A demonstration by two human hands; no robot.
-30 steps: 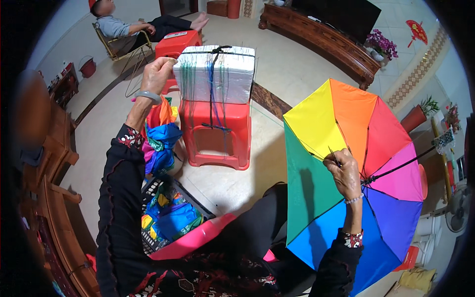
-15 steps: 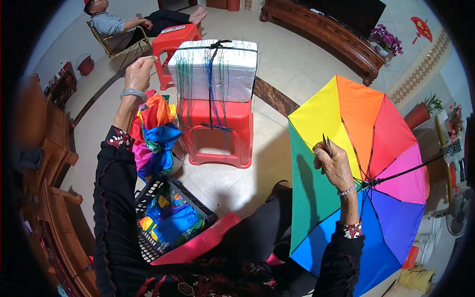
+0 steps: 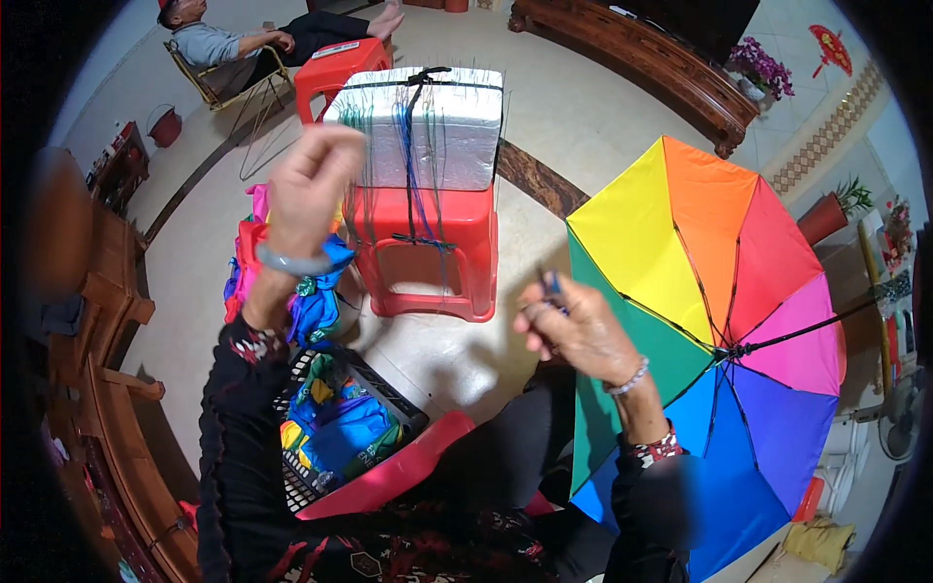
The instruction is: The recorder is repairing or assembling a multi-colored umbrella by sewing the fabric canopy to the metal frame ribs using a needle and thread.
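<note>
My left hand (image 3: 309,185), blurred by motion, is raised beside a white foam block (image 3: 457,146) hung with green, blue and dark threads. Its fingers are curled closed; anything as thin as a thread between them cannot be made out. My right hand (image 3: 588,335) is closed around small pointed scissors (image 3: 554,288), their dark tips upward, in front of an opened rainbow umbrella (image 3: 641,228). The umbrella's ribs and black shaft (image 3: 807,330) face me. The foam block, tied with black cord, stands on a red plastic stool (image 3: 476,253).
Bunched rainbow fabric (image 3: 316,306) hangs left of the stool. Below it, a black basket (image 3: 403,400) holds more folded colourful fabric. A pink-red tub edge (image 3: 428,457) is by my lap. A person (image 3: 219,44) reclines in a chair behind, near another red stool (image 3: 340,63).
My left hand has come down and right, toward the foam block's near side. My right hand, still gripping the scissors, has moved left, away from the umbrella's middle.
</note>
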